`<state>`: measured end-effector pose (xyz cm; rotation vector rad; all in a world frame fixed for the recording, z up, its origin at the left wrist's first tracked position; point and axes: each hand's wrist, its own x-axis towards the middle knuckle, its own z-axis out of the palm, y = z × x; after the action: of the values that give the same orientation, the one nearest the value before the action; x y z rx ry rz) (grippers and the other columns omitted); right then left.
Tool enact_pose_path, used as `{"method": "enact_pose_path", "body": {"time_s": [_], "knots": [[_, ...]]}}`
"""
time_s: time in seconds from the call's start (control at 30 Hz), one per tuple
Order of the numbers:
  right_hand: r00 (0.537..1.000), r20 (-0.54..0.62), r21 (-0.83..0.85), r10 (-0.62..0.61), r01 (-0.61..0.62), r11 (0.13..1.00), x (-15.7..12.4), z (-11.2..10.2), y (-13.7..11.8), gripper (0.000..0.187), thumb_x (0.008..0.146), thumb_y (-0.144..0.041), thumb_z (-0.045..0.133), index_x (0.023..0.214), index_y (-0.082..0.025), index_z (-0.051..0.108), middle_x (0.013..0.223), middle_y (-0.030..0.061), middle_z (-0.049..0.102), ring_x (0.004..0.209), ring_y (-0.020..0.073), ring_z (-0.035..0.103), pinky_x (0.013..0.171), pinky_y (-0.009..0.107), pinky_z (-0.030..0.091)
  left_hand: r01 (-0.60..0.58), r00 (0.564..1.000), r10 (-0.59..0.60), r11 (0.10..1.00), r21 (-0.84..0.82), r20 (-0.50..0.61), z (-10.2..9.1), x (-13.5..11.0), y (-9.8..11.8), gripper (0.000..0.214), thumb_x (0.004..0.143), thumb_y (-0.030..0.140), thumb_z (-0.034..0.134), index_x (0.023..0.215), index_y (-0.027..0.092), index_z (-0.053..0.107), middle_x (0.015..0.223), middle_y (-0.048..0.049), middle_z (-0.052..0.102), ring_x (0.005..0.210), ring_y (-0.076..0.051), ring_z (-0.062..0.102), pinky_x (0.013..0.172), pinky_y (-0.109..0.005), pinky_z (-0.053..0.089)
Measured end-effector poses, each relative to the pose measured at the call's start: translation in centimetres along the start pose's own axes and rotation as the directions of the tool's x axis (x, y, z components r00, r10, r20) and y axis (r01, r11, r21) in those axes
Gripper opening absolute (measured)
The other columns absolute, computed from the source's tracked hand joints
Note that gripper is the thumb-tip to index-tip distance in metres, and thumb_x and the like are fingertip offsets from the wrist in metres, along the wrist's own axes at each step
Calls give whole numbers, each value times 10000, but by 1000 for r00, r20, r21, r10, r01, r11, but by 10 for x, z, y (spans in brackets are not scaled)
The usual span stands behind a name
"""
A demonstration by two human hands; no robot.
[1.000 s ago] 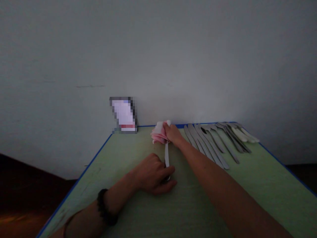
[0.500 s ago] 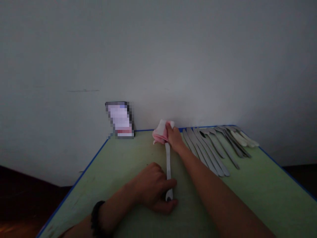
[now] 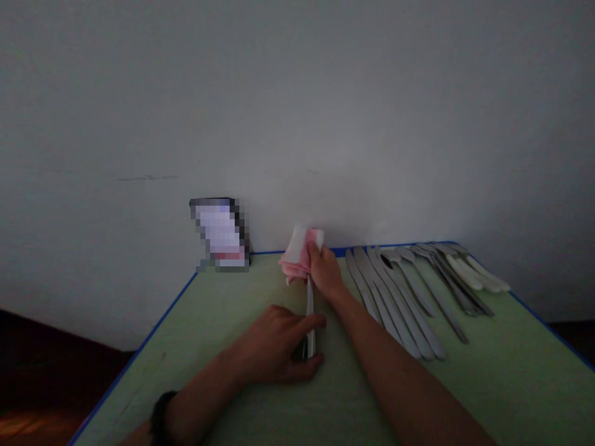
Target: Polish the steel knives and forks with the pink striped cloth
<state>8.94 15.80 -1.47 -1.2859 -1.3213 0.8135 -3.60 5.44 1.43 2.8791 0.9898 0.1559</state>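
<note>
Left hand (image 3: pixel 277 345) grips metal utensil (image 3: pixel 310 301) by near end; right hand (image 3: pixel 326 274) clutches pink-and-white cloth (image 3: pixel 294 255) over far end, knives (image 3: pixel 389 301) alongside!

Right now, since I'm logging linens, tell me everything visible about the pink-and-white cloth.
The pink-and-white fabric cloth is bunched in soft-looking folds, its lower edge uneven. The right hand holds it near the far edge of the green table. A silver metal utensil disappears at that lower edge.
</note>
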Motion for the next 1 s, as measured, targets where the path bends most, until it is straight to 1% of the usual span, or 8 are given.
{"method": "enact_pose_path", "body": {"time_s": [0.2, 0.37, 0.6, 0.7, 0.83, 0.9, 0.93, 1.0], "knots": [[998, 38, 117, 41, -45, 992, 3, -2, 2, 343, 827, -400, 414, 674, -146, 586, 652, 27, 597, 608, 142, 503, 571, 244, 356, -30, 999, 30, 999, 23, 10, 0, -1, 1, 180, 763, 297, 536, 922, 212, 529, 651, 22, 637, 578, -167, 614, 618, -294, 437], [998, 65, 90, -15, 9, 996, 0, -2, 4, 341, 824, -417, 438, 721, -143, 612, 681, 32, 611, 631, 145, 516, 574, 240, 353, -50, 999, 51, 999, 21, -19, 1, -1, 0, 177, 764, 351, 557, 876, 214, 544, 628, 24, 633, 566, -158, 614, 603, -274, 430], [997, 55, 10, -49, 48, 999, -3, -4, 1, 383, 838, -463, 440, 725, -137, 605, 705, 58, 614, 640, 150, 513, 585, 244, 345, 27, 999, -29, 998, -63, -35, 2, 3, 0, 168, 750, 333, 579, 872, 221, 549, 633, 40, 659, 581, -151, 634, 619, -259, 442], [999, 31, -8, -32, 33, 999, -16, -5, -2, 344, 844, -422, 421, 729, -145, 588, 719, 68, 605, 661, 163, 515, 610, 258, 355, 52, 998, -54, 998, -37, -31, 3, -1, 10, 163, 756, 340, 566, 862, 216, 555, 637, 21, 656, 604, -170, 635, 640, -283, 450], [999, 51, 9, -19, 18, 1000, -49, -15, -4, 268, 824, -333, 397, 715, -160, 570, 711, 62, 593, 659, 174, 525, 611, 273, 385, 31, 999, -33, 997, -70, -28, 7, -17, 31, 224, 721, 397, 607, 856, 225, 555, 691, -4, 661, 677, -199, 628, 694, -322, 449], [997, 65, 20, -46, 45, 999, -63, -26, -2, 172, 758, -288, 470, 738, -168, 592, 756, 63, 604, 720, 190, 536, 652, 286, 406, 4, 1000, -7, 991, -132, -23, 8, -25, 39, 250, 688, 386, 645, 864, 237, 550, 701, 4, 652, 684, -188, 615, 717, -314, 443], [984, 116, 34, -137, 134, 990, -67, -31, 0, 145, 682, -253, 551, 787, -171, 609, 821, 67, 613, 785, 206, 537, 701, 301, 413, -8, 1000, 5, 987, -162, -13, 7, -28, 41, 247, 688, 368, 646, 875, 239, 548, 713, 7, 647, 697, -183, 610, 728, -309, 439], [959, 164, 88, -229, 217, 972, -70, -39, 3, 230, 558, -211, 643, 784, -182, 607, 816, 55, 608, 783, 219, 523, 727, 329, 418, 11, 1000, -11, 979, -205, 2, 4, -31, 42, 255, 675, 329, 657, 886, 239, 546, 724, 13, 637, 704, -175, 600, 726, -297, 432]]}}
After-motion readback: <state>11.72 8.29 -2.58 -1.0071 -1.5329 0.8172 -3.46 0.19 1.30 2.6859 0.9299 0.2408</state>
